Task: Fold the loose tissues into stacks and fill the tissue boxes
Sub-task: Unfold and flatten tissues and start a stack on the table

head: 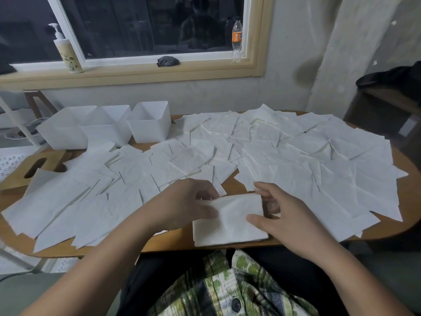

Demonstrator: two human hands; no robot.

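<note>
A round-ended wooden table [407, 208] lies almost buried under loose white tissues [296, 156]; three open white boxes [150, 126] stand at its far left, a slotted wooden lid [34, 169] beside them, a folded tissue [230, 222] at the near edge

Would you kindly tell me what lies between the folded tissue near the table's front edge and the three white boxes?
In the head view, overlapping loose tissues cover the table from the folded tissue up to the white boxes.

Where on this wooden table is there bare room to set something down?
Only the bare near-edge strip of the oval wooden table, left of the folded white tissue stack. Elsewhere, loose white tissue sheets crowd it.
</note>
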